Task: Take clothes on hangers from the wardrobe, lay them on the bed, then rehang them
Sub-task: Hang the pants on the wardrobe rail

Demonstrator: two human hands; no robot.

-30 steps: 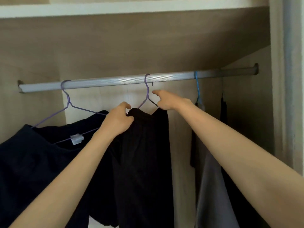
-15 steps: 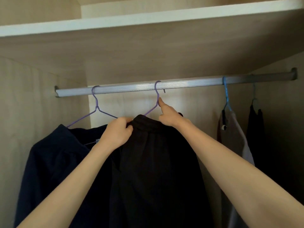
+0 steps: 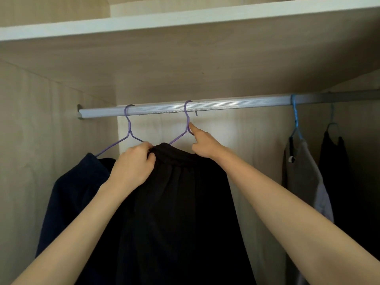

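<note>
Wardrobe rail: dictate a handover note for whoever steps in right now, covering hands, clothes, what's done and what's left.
The left hand grips the waistband of the black garment.
The right hand has its index finger on the neck of the middle hanger; its full grip is unclear.
That hanger is hooked on the rail, between a navy garment and a grey garment, both hanging.
Done and left: the bed is out of view, so check whether this piece is coming off or just rehung.

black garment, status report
Left hand grips black garment at waistband. Right hand forefinger touches middle purple hanger, hooked on rail. Navy garment close on left.
</note>
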